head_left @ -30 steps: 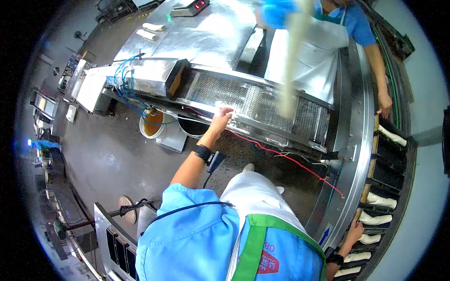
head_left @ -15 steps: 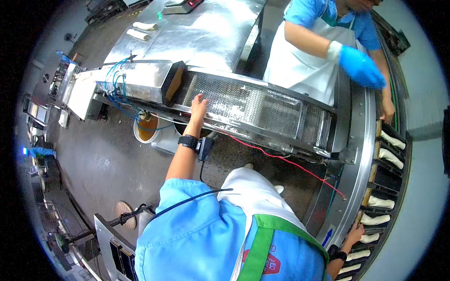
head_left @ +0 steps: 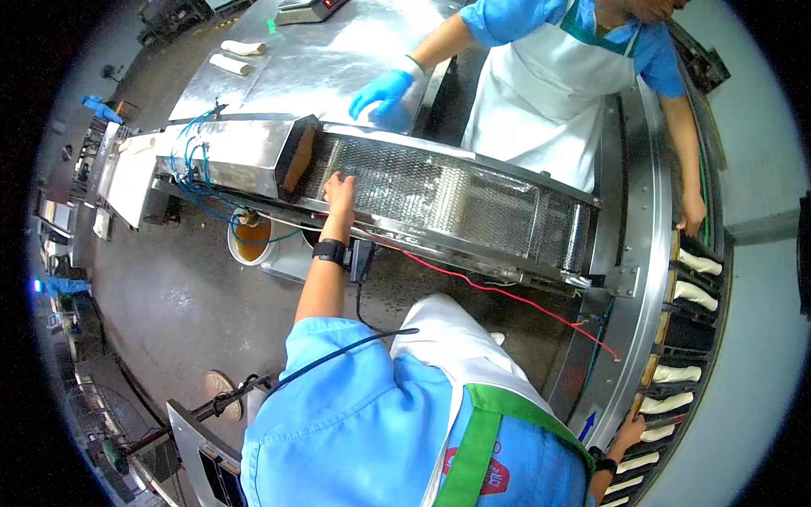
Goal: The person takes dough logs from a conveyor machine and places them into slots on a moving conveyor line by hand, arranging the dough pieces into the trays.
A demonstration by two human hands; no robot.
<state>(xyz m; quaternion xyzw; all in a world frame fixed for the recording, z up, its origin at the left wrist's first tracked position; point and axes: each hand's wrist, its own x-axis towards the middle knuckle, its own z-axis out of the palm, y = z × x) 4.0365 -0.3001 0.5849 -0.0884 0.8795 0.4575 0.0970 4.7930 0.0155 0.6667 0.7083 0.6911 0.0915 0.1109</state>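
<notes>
My left hand [head_left: 340, 194] is just above the near edge of the metal mesh conveyor belt [head_left: 490, 207], close to its steel hood. Its fingers are loosely bent and slightly apart, with nothing visible in them. At the lower right, my right hand [head_left: 627, 435] is at the wooden end of a dark tray in a row of trays, fingers curled on it; part of the hand is hidden. Pale elongated dough pieces [head_left: 667, 403] lie on these trays, and one dark tray [head_left: 688, 334] farther up holds none.
Across the belt stands a co-worker in a white apron [head_left: 541, 93]; their blue-gloved hand [head_left: 382, 93] is over the steel table [head_left: 312, 76], their bare hand [head_left: 693, 213] by the trays. Two dough pieces [head_left: 236, 56] and a scale [head_left: 308, 10] sit on that table. A bucket [head_left: 252, 241] stands below.
The co-worker's gloved hand has swung left from the tray side to the steel table. My left hand's fingers have curled a little. My right hand stays at the trays; the view has shifted slightly.
</notes>
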